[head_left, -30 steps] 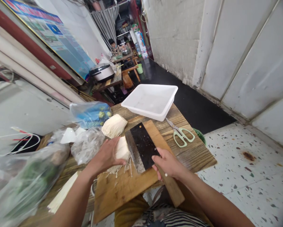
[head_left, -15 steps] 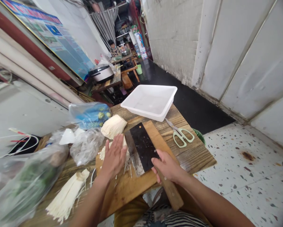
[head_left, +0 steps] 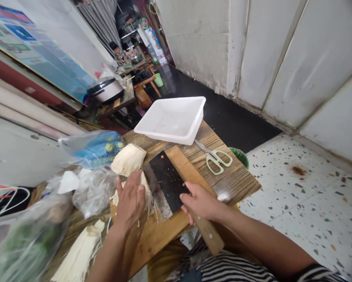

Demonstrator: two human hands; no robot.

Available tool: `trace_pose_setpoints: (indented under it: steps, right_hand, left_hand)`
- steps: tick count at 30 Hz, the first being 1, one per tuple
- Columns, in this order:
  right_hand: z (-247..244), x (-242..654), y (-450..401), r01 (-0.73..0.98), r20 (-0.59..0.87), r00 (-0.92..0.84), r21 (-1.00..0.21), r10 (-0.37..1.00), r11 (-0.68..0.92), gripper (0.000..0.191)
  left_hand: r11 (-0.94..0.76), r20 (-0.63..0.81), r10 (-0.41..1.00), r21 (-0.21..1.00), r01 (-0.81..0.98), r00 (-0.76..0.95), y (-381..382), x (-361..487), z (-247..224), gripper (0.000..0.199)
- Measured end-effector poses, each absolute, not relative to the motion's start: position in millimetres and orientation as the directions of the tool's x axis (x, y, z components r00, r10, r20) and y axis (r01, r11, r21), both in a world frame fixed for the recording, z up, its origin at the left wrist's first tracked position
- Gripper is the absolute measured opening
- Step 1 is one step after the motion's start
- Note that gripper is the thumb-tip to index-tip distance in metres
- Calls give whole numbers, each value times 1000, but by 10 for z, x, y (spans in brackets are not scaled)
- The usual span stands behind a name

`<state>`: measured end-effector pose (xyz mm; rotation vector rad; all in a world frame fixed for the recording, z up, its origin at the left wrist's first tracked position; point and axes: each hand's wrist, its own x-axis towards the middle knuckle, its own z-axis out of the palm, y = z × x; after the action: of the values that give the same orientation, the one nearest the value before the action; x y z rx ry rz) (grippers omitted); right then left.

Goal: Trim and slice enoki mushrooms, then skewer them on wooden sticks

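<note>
A wide cleaver (head_left: 168, 182) with a dark blade and wooden handle lies over the wooden cutting board (head_left: 155, 239). My right hand (head_left: 199, 201) is closed around it where blade and handle meet. Left of the blade, my left hand (head_left: 130, 199) rests with flat fingers on a bundle of pale enoki mushrooms (head_left: 146, 190), hiding part of it. Another enoki clump (head_left: 129, 159) sits just beyond my left fingertips. A third bundle (head_left: 79, 252) lies on the table at the lower left.
Beyond the board stands a white plastic tray (head_left: 171, 119). Green-handled scissors (head_left: 215, 156) lie at its right. Plastic bags (head_left: 95, 190) and a bag of greens (head_left: 31, 239) fill the left side. A rice cooker (head_left: 105, 90) and a seated person (head_left: 118, 53) are farther back.
The whole view has shifted, so the table and tray appear farther left. My left hand stays on the mushrooms and my right hand still holds the cleaver.
</note>
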<state>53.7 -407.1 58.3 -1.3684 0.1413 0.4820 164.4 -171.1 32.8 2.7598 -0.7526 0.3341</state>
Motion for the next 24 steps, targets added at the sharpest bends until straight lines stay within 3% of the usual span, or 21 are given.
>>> trace_pose_setpoints:
  steps: [9, 17, 24]
  right_hand:
    - [650, 492, -4054, -414, -383, 886, -908, 261, 71, 19]
    - [530, 624, -3812, -295, -327, 935, -932, 135, -211, 17]
    - [515, 608, -3718, -256, -292, 951, -929, 105, -266, 16]
  left_hand:
    - [-803, 288, -502, 194, -563, 816, -1677, 1672, 273, 58]
    - [-780, 280, -533, 202, -592, 798, -1666, 1651, 273, 57]
    - [-776, 295, -523, 223, -590, 800, -1673, 1658, 234, 60]
